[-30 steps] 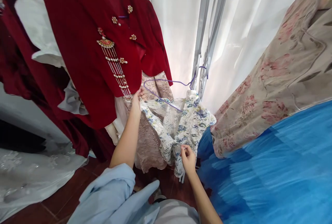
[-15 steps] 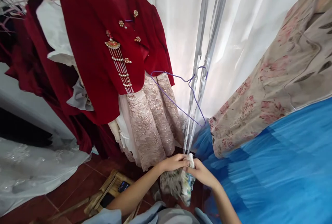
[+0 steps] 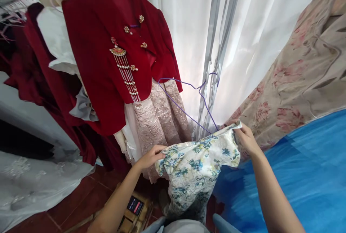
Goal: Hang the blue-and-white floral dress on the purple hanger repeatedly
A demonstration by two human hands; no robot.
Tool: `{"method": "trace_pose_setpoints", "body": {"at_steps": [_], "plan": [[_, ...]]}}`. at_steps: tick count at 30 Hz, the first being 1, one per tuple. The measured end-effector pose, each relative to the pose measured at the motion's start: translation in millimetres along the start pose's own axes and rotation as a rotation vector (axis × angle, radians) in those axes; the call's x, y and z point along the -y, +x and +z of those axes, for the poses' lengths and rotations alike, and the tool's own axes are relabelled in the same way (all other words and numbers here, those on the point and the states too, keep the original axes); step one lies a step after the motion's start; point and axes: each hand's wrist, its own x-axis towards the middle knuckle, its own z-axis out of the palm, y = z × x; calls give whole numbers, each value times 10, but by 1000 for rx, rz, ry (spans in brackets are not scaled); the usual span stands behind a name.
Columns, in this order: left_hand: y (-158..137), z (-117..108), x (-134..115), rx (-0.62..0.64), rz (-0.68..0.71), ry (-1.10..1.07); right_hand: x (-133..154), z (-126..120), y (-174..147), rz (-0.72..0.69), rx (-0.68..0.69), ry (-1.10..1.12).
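Stretched out between my hands is a white floral dress (image 3: 196, 166) with blue, green and yellow flowers. My left hand (image 3: 151, 156) pinches its left shoulder edge, and my right hand (image 3: 245, 137) grips the right shoulder. The lower part of the garment hangs toward the floor in front of my body. Just beyond its top edge, a purple wire hanger (image 3: 186, 113) hangs by its hook from a metal upright (image 3: 213, 51), with nothing on it.
A red velvet jacket (image 3: 92, 45) with a beaded tassel hangs at left over a pink brocade skirt (image 3: 151, 121). Right are a pink-flowered beige garment (image 3: 286, 92) and blue tulle (image 3: 297, 175). A phone (image 3: 135, 205) lies on a wooden stool (image 3: 144, 213) below.
My hands were close together on the bunched dress. They have moved apart and upward, spreading its top between them.
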Motion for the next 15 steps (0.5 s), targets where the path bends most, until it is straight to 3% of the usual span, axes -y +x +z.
{"method": "trace_pose_setpoints", "body": {"at_steps": [4, 9, 12, 15], "plan": [[-109, -171, -273, -26, 30, -71, 61, 412, 392, 73, -4, 49], [-116, -412, -466, 44, 40, -9, 250, 950, 511, 307, 115, 312], [-11, -717, -450, 116, 64, 107, 376, 1038, 483, 441, 83, 393], [220, -1077, -340, 109, 85, 291, 484, 939, 441, 480, 103, 398]]}}
